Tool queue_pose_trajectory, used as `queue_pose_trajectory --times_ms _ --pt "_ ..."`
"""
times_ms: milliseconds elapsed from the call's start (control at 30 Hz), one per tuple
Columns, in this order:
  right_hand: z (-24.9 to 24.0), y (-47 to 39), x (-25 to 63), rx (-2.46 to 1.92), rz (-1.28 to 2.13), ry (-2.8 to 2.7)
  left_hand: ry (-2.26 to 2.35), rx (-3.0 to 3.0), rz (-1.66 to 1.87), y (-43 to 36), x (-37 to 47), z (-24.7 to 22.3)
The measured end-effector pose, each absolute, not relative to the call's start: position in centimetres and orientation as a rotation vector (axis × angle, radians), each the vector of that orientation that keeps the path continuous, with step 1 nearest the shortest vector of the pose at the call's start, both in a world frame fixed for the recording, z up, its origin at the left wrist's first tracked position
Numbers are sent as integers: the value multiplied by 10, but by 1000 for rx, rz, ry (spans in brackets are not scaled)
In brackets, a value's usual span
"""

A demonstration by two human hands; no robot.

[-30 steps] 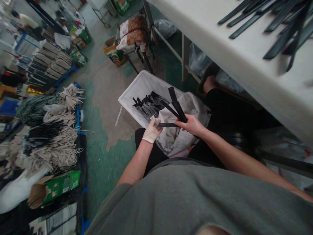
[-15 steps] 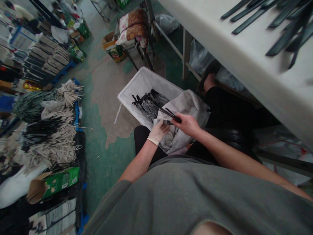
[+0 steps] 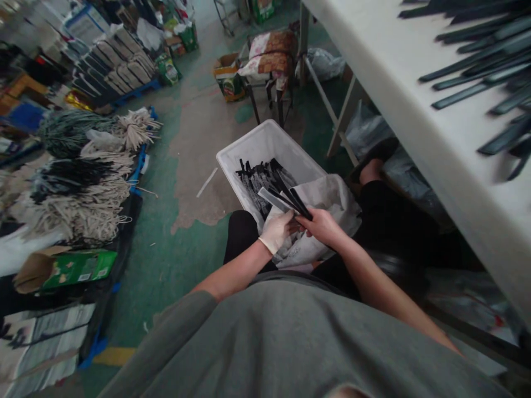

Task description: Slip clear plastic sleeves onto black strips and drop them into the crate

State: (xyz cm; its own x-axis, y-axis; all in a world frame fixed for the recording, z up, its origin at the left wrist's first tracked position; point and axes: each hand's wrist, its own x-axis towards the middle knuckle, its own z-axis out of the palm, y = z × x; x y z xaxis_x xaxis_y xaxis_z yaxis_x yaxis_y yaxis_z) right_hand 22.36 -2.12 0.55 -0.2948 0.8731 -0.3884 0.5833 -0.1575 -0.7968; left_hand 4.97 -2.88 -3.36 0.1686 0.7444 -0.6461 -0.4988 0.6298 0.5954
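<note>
My right hand [image 3: 324, 226], bare, is closed round the lower ends of several flat black strips [image 3: 299, 202], which point forward and left. My left hand [image 3: 277, 230], in a pale glove, pinches the near end of a strip with a light, shiny face [image 3: 271, 198]; its fingertips almost meet the right hand. Below both hands a crumpled whitish sack [image 3: 332, 193] lies over my lap and the near edge of a white plastic bin [image 3: 274, 130]. Inside the bin are bundles of black strips [image 3: 251, 185], partly hidden by the sack.
To the right stands a white table [image 3: 398, 72] with many dark strips [image 3: 477, 72] on it. A stool with a patterned cushion [image 3: 271, 52] is beyond the bin. At left, pallets carry heaps of cords [image 3: 78, 204] and a green carton [image 3: 78, 268]. Another person's leg [image 3: 371, 171] shows under the table.
The view has shifted, showing more of the table. The strips in my hands now fan out, and the light-faced strip has turned up to point forward and left.
</note>
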Motion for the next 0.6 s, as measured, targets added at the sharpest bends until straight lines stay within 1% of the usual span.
queue_pose_trajectory --times_ms 67,133,167,267,333,500,533,600 --pt "10 -23 227 -1579 1567 -1784 1083 244 968 -28 49 -34" --pt "15 -24 236 -1584 1617 -1771 1111 176 1016 -26 42 -34" --pt "17 -24 239 -1624 1577 -1788 1118 148 1021 -26 39 -34" --pt "17 -22 233 -1757 1318 -1892 1094 142 973 -31 42 -36" --pt "15 -21 223 -1785 1236 -1912 1049 168 965 -33 51 -37" --pt "19 -27 226 -1648 1544 -1860 1073 84 1111 -21 42 -30" --pt "20 -28 228 -1662 1531 -1874 1078 64 1118 -19 39 -29" --pt "21 -29 229 -1729 1400 -1897 1051 58 1092 -17 38 -28"
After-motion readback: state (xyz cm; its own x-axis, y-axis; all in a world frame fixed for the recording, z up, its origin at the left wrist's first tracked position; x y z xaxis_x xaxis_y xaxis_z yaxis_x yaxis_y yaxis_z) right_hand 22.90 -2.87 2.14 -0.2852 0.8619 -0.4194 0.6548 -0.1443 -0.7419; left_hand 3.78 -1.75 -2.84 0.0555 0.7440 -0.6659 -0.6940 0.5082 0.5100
